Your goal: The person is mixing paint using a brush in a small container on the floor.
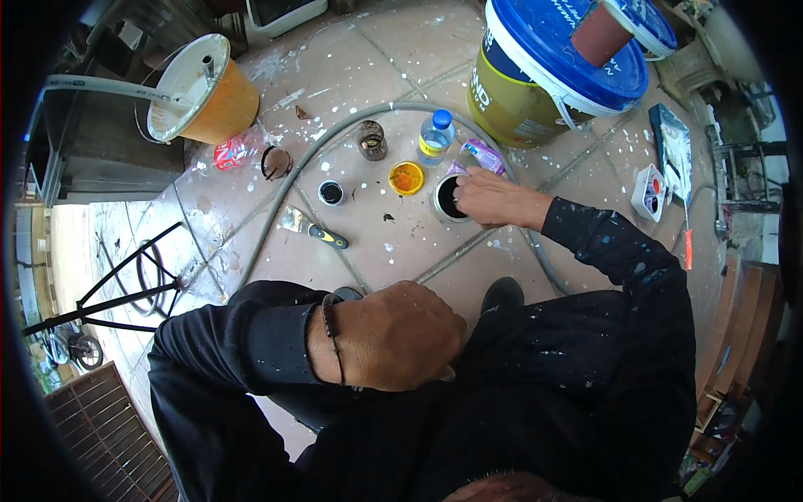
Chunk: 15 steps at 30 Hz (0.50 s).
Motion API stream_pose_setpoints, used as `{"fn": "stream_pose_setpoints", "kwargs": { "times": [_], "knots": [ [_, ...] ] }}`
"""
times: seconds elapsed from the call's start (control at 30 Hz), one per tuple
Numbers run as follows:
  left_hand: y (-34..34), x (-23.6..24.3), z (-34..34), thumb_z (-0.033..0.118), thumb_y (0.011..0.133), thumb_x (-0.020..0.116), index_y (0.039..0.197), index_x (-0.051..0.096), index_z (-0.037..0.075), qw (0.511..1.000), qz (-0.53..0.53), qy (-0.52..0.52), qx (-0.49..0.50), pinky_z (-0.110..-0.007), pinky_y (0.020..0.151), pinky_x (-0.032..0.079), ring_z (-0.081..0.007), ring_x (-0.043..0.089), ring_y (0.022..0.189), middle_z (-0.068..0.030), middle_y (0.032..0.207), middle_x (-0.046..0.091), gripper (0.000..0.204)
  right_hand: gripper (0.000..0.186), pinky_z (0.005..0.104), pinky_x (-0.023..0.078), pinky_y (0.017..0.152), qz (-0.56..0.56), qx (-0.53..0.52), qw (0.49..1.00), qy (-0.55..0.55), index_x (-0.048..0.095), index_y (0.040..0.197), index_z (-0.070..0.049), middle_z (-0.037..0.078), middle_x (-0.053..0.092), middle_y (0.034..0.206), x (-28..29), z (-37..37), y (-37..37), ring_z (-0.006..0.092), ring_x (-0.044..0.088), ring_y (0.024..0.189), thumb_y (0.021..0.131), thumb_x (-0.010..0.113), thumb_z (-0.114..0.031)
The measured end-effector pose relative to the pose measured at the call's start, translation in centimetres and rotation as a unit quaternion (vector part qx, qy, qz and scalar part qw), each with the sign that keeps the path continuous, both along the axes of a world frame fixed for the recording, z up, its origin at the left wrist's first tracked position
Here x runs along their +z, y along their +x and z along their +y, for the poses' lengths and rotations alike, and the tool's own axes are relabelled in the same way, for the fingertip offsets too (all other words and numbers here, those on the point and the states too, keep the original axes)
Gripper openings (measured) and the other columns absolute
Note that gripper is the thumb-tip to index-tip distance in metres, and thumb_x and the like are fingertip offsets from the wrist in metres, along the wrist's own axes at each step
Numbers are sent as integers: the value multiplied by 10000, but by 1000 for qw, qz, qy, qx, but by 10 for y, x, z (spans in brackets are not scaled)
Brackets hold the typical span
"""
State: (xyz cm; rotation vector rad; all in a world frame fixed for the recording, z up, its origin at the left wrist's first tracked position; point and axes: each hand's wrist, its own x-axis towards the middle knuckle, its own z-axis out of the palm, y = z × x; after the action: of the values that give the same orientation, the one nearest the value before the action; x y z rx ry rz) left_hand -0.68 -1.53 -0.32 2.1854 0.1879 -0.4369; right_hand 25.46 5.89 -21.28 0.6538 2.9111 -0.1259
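Note:
My right hand (489, 198) is at the right side of an open can (438, 211) with black inside, its fingers curled over the rim. Whatever those fingers pinch is hidden. Held close above my lap, my left hand (393, 339) is closed in a fist, a small pale bit showing at its lower edge. Left of the can stand an open yellow pot (406, 178) and a small white pot of black (331, 193). Behind them are a blue-capped bottle (435, 138) and a brown glass jar (372, 140). A scraper (314, 228) with a black-and-yellow handle lies nearer me.
A grey hose (322, 138) curves around the pots. Large lidded bucket (544, 75) stands far right; an orange bucket (222, 105) far left, beside a crumpled plastic bottle (238, 149). A purple packet (483, 156) lies behind the can. A paint-smeared tray (673, 151) is at right.

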Motion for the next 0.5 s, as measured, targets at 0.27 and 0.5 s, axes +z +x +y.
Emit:
{"fn": "stream_pose_setpoints", "kwargs": {
  "times": [0.27,0.5],
  "knots": [
    [1,-3,-1,367,997,652,1103,607,-78,1000,-9,-1,9,-460,908,548,-409,699,1012,-255,1003,707,460,76,439,466,929,31,0,997,68,725,786,-38,103,673,863,12,17,-12,298,629,1025,802,670,-87],
    [1,0,-1,364,1002,648,1101,609,-81,1000,1,1,-5,-461,904,552,-409,700,1007,-255,997,707,458,93,434,471,894,-42,-83,988,-124,728,780,-42,130,680,857,15,4,-15,298,639,1002,815,649,-77]
  ]
}}
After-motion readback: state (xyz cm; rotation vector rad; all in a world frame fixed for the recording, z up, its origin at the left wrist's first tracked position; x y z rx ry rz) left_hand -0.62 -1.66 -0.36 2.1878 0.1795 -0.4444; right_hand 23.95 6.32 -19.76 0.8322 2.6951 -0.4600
